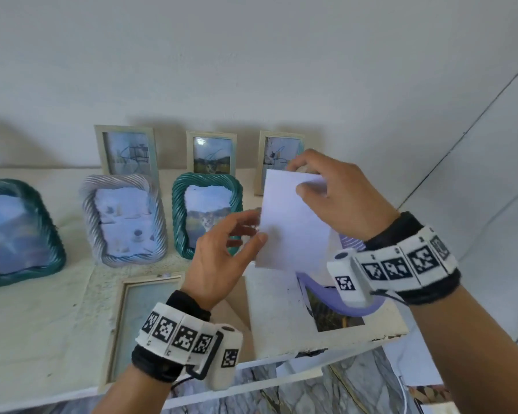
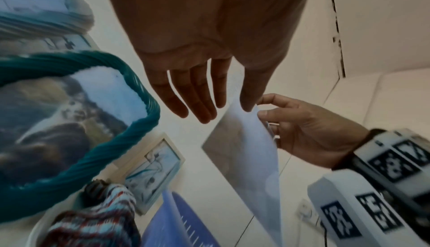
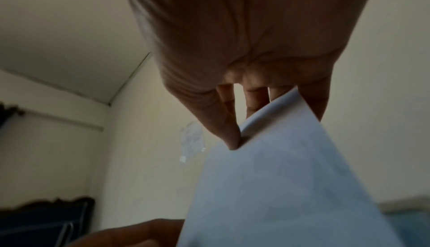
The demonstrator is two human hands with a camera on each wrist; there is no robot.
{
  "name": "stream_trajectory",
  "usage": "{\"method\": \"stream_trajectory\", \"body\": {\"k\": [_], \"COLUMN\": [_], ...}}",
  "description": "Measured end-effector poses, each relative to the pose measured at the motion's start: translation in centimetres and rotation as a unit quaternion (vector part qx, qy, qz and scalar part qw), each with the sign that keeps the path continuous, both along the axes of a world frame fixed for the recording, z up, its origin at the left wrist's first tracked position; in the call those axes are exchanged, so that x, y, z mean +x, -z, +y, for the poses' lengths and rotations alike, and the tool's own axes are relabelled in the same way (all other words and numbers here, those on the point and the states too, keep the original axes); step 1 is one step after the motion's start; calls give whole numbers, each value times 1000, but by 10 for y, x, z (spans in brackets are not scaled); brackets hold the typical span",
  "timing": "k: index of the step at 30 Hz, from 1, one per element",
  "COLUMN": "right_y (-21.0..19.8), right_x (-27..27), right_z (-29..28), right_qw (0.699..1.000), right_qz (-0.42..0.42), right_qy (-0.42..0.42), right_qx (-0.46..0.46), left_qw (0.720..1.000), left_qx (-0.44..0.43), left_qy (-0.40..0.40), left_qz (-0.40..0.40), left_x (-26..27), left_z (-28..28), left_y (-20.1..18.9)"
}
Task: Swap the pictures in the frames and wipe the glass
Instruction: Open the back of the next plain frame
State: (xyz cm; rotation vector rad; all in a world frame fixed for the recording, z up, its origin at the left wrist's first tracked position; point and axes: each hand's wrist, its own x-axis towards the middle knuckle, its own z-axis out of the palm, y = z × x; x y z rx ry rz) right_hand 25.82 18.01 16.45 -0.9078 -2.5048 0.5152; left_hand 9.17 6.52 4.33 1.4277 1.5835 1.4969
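A white picture hangs in the air over the table, its blank back toward me. My right hand pinches its top edge between thumb and fingers, as the right wrist view shows. My left hand is at its lower left edge, fingers straight, thumb tip touching the sheet; the left wrist view shows the same hand beside the picture. Below, a light wooden frame lies flat with its glass showing. Next to it lie a brown backing board and another picture.
Three light frames stand against the wall. In front of them stand ribbed frames: teal, silver and teal with a cat picture. A purple object lies on a white board. The table's front edge is near.
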Motion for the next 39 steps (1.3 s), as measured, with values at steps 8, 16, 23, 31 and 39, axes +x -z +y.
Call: {"method": "stream_trajectory", "body": {"k": [8,16,23,31,39], "right_y": [75,163,198,196,176], "right_x": [-74,-111,-104,-118,-132], "right_z": [-68,-150,-164,-174,-183], "right_qw": [968,902,935,965,977], "right_qz": [173,179,72,-28,-131], "right_qy": [3,23,93,118,80], "right_qx": [-184,-393,-333,-232,-145], "left_qw": [986,975,971,976,977], "left_qx": [-23,-140,-195,-176,-173], "left_qy": [-50,-116,-126,-100,-106], "left_qz": [-157,-131,56,76,61], "left_x": [-81,-135,-152,-151,-151], "left_z": [-88,-151,-175,-183,-182], "left_y": [13,67,102,121,124]}}
